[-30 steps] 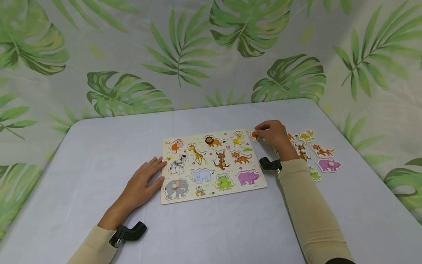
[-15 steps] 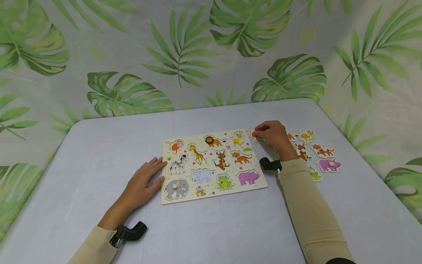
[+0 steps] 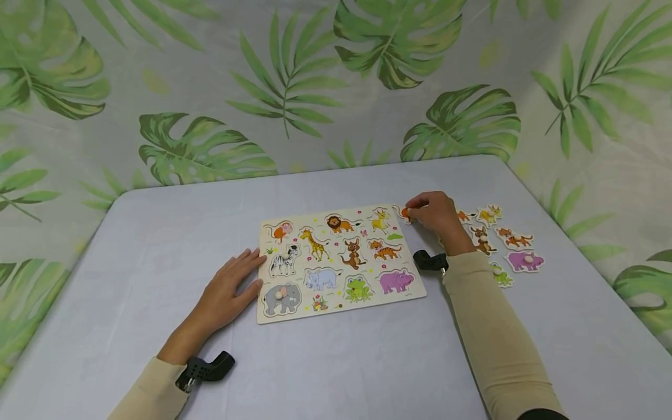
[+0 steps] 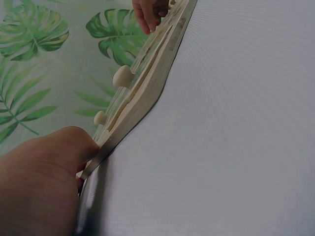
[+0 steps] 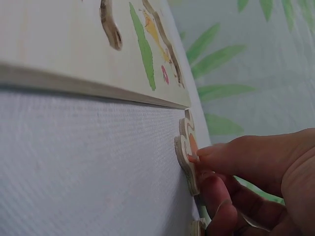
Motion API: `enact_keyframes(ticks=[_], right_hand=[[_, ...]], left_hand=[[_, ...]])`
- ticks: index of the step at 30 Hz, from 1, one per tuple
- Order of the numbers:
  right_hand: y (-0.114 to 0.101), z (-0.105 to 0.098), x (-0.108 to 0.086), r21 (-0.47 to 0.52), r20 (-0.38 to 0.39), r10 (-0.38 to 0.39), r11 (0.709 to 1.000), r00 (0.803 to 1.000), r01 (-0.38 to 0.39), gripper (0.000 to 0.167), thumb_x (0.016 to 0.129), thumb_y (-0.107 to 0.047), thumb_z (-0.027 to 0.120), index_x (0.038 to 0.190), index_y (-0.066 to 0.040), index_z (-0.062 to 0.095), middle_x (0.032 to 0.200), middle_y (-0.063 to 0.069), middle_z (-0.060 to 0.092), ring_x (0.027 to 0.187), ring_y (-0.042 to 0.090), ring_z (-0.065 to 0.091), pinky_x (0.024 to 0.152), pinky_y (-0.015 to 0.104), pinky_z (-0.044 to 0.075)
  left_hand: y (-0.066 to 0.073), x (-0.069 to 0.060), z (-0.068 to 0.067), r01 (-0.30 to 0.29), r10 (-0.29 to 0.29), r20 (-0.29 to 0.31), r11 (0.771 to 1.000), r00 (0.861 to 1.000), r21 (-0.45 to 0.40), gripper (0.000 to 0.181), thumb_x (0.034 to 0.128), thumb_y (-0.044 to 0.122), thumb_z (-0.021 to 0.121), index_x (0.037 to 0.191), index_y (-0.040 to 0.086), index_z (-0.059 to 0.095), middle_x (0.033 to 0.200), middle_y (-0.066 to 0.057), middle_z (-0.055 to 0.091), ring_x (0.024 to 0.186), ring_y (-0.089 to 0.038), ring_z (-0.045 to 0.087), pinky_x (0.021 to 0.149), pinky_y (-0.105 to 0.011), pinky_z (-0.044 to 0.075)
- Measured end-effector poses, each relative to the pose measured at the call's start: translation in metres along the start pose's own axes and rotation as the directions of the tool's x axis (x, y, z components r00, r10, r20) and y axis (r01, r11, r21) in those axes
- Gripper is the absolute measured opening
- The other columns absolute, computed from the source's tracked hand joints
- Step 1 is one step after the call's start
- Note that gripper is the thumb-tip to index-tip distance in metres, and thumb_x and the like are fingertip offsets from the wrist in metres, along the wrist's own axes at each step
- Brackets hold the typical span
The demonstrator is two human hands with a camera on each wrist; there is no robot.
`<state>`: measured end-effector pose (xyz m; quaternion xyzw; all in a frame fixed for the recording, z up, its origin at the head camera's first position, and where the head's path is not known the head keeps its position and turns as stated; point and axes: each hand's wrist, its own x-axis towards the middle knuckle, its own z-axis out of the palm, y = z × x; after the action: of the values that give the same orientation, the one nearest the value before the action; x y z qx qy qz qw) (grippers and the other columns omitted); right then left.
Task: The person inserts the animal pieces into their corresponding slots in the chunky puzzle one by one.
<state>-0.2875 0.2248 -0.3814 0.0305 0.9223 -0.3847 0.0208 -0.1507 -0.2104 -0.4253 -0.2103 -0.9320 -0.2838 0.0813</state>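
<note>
Two hands seen, head view: L edge of puzzle board (image 3: 380, 297) touched by L hand (image 3: 223, 294), fingers straight, thumb apart; orange piece (image 3: 404, 214) pinched by R hand (image 3: 436, 216) just beside board's far R corner. L wrist: 2 knobs (image 4: 123, 76) seen on board. R wrist: piece pinched at fingertips (image 5: 209, 153).

My left hand (image 3: 226, 291) and right hand (image 3: 438, 213) are bare below a plain beige left sleeve (image 3: 149, 392) and a matching, lightly creased right sleeve (image 3: 496, 326). I wear a black, angled left wrist device (image 3: 211, 368), dotted with small holes, and a similar right wrist device (image 3: 430, 261). A black rounded shape (image 3: 543, 415) overlaps my right sleeve, too cropped to identify.
</note>
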Motion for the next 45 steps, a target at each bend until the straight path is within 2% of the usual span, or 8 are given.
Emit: enact_keyframes(ticks=[7,14,24,35,45], right_hand=[[-0.0005,0.0007,0.0001,-0.026,-0.011,-0.028,0.999,1.000,0.028,0.021,0.094,-0.016,0.062,0.110,-0.004,0.069,0.109,0.018,0.062,0.104,0.034,0.054,0.090,0.049,0.047],[0.0001,0.0012,0.0017,-0.037,-0.006,-0.023,0.999,1.000,0.023,0.021,0.094,-0.017,0.063,0.109,-0.004,0.069,0.108,0.017,0.063,0.102,0.033,0.055,0.091,0.048,0.047],[0.0000,0.0030,0.0035,-0.049,-0.038,-0.038,0.998,0.999,0.036,0.019,0.094,-0.016,0.063,0.107,-0.004,0.071,0.107,0.017,0.065,0.102,0.032,0.055,0.088,0.047,0.048],[-0.0021,0.0041,0.0029,-0.032,-0.050,-0.005,0.999,0.999,0.004,0.018,0.094,-0.015,0.063,0.106,-0.005,0.071,0.108,0.016,0.065,0.103,0.032,0.055,0.089,0.047,0.048],[-0.0028,0.0023,0.0013,-0.021,-0.049,-0.006,1.000,0.999,0.005,0.019,0.094,-0.014,0.063,0.107,-0.004,0.071,0.109,0.017,0.064,0.105,0.032,0.054,0.089,0.047,0.048]], left_hand=[[0.0008,0.0006,-0.0012,0.001,-0.001,0.007,1.000,1.000,0.000,0.048,0.0965,0.025,0.058,0.141,0.010,0.049,0.150,-0.012,0.040,0.141,-0.033,0.029,0.118,-0.049,0.019],[-0.0007,0.0002,-0.0005,0.004,-0.004,0.013,1.000,1.000,0.002,0.048,0.0969,0.026,0.058,0.142,0.010,0.049,0.150,-0.011,0.040,0.142,-0.032,0.029,0.118,-0.048,0.019],[0.0000,0.0005,-0.0012,0.011,-0.011,0.015,1.000,1.000,-0.002,0.048,0.0968,0.026,0.058,0.142,0.010,0.049,0.150,-0.011,0.040,0.142,-0.032,0.028,0.118,-0.049,0.018],[-0.0004,0.0007,-0.0007,0.003,-0.003,0.007,1.000,1.000,0.004,0.048,0.0967,0.026,0.058,0.142,0.011,0.049,0.151,-0.010,0.040,0.142,-0.031,0.029,0.118,-0.048,0.018],[-0.0003,0.0006,-0.0006,0.002,-0.002,0.014,1.000,1.000,-0.003,0.049,0.0966,0.025,0.059,0.142,0.011,0.049,0.151,-0.011,0.040,0.142,-0.032,0.028,0.118,-0.049,0.018]])
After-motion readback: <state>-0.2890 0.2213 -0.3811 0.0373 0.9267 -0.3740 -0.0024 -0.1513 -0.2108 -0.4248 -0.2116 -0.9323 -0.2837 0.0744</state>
